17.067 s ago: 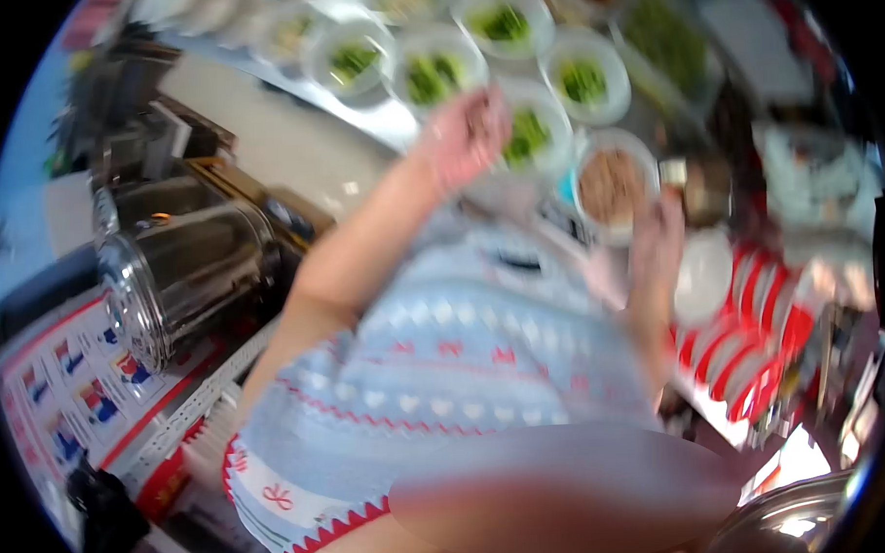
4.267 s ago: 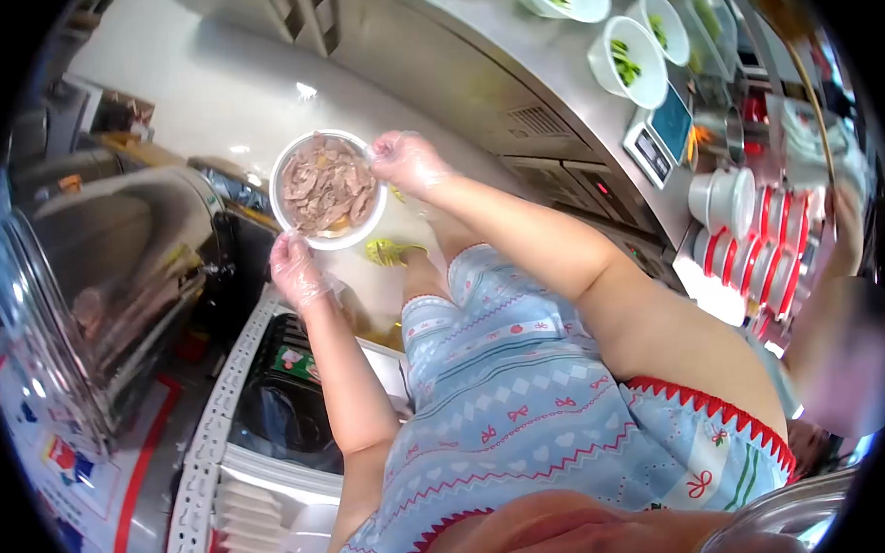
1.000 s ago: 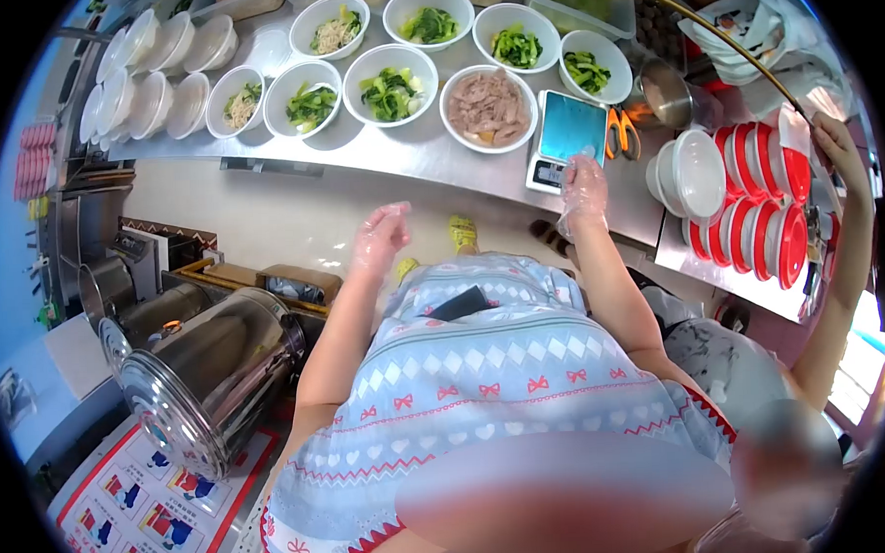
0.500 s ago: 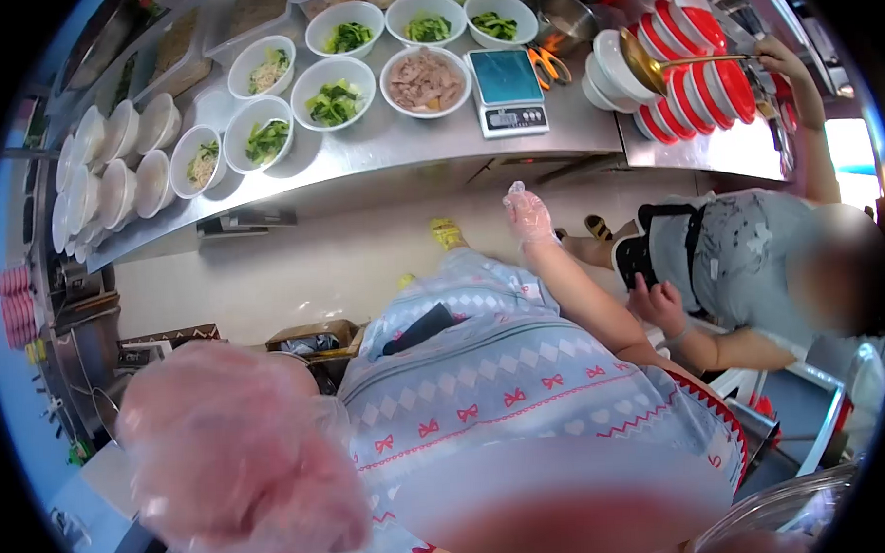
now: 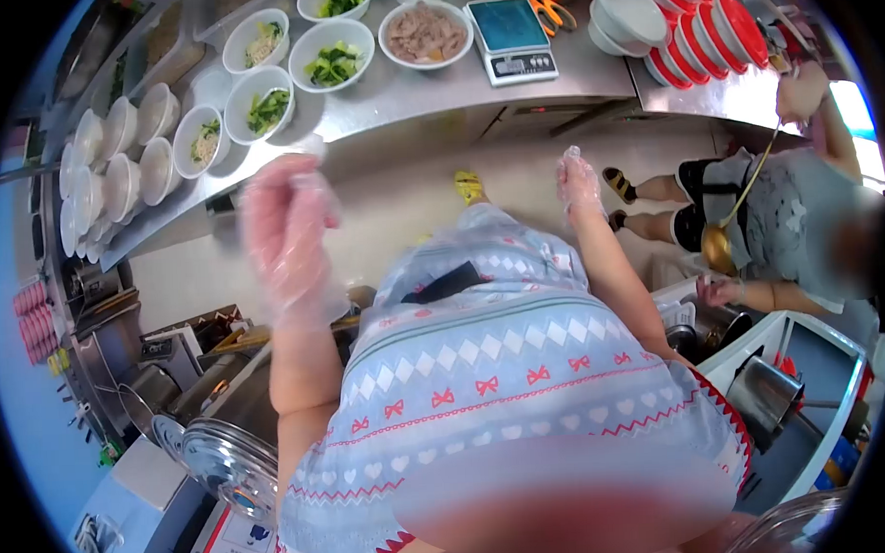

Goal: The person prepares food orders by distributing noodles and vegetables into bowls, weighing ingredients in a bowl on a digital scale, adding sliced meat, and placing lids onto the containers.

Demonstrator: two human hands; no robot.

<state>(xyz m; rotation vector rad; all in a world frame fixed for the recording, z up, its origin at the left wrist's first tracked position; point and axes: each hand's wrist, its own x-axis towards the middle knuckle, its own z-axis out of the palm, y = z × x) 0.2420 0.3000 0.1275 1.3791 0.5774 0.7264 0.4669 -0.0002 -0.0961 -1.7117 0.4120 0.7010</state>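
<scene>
My left hand (image 5: pixel 290 233), in a clear plastic glove, is raised in front of the counter edge, below the bowls of greens. Its fingers are curled in loosely, somewhat blurred, and no object shows in them. My right hand (image 5: pixel 580 184), also gloved, hangs over the floor in front of the counter with fingers drawn together; nothing shows in it. Nearest my left hand are a white bowl of greens (image 5: pixel 261 105) and a bowl of noodles with greens (image 5: pixel 202 142). A bowl of sliced meat (image 5: pixel 425 35) stands beside a digital scale (image 5: pixel 512 40) on the steel counter (image 5: pixel 398 107).
A co-worker (image 5: pixel 786 206) at the right holds a golden ladle (image 5: pixel 719 247). Red and white bowls (image 5: pixel 707 38) are stacked near orange-handled scissors (image 5: pixel 553 14). White bowls (image 5: pixel 124 175) stand in stacks at the left. Pots with a metal lid (image 5: pixel 230 469) are at lower left.
My left hand has swung from close to the camera up and away towards the counter. My right hand has shifted slightly right and up. The co-worker's ladle has swung down from the bowl stacks.
</scene>
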